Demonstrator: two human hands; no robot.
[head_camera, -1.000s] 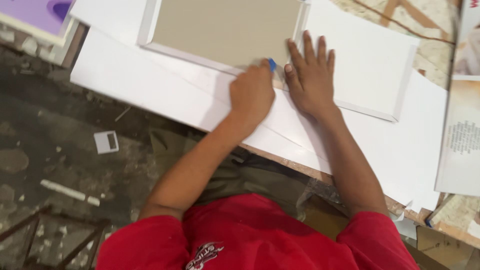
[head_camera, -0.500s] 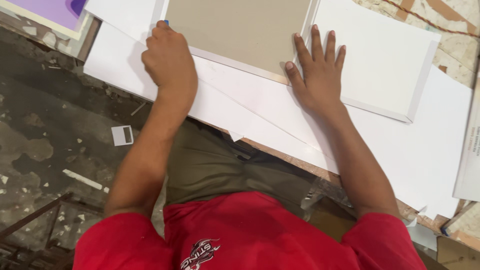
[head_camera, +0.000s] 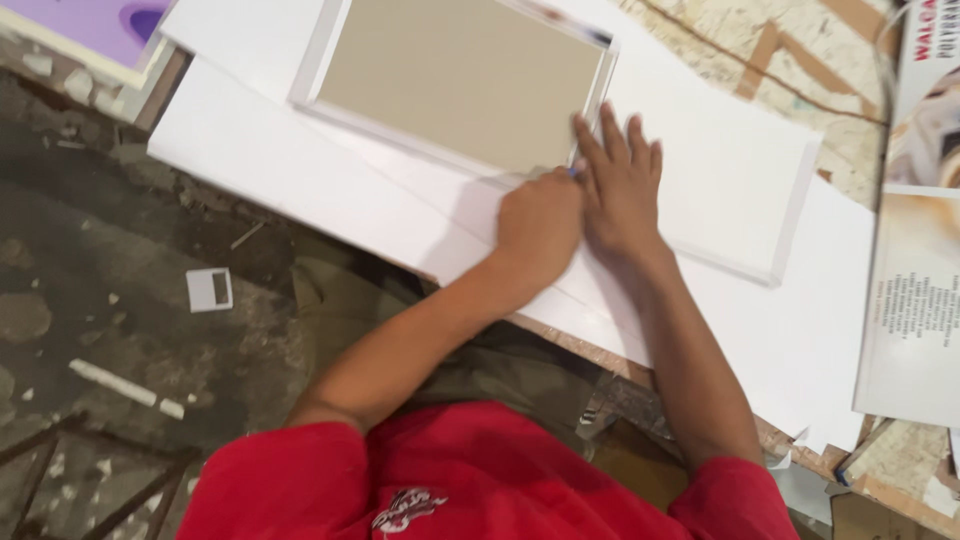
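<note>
Head view, looking down on a workbench: the person's left hand (head_camera: 540, 225) is closed in a fist around a small blue tool (head_camera: 573, 171), of which only the tip shows; it may be a cutter or a pen, but the view does not settle which. The tip sits at the lower right corner of a grey board panel (head_camera: 460, 75), which lies glued or laid inside a white paper wrap (head_camera: 330, 165) with a border folded around it. The right hand (head_camera: 622, 190) lies flat beside the fist, fingers spread, pressing the white sheet down just right of that corner. Both hands touch at the thumb side. Beneath lie larger white sheets (head_camera: 790, 320) on a worn wooden table (head_camera: 740, 60); printed brochures (head_camera: 915, 300) rest at the right edge, a purple sheet (head_camera: 90, 22) at top left. As judged from the frame, the panel is already seated and bordered; the work at this corner appears in progress, and nothing shows the remaining edges finished.
</note>
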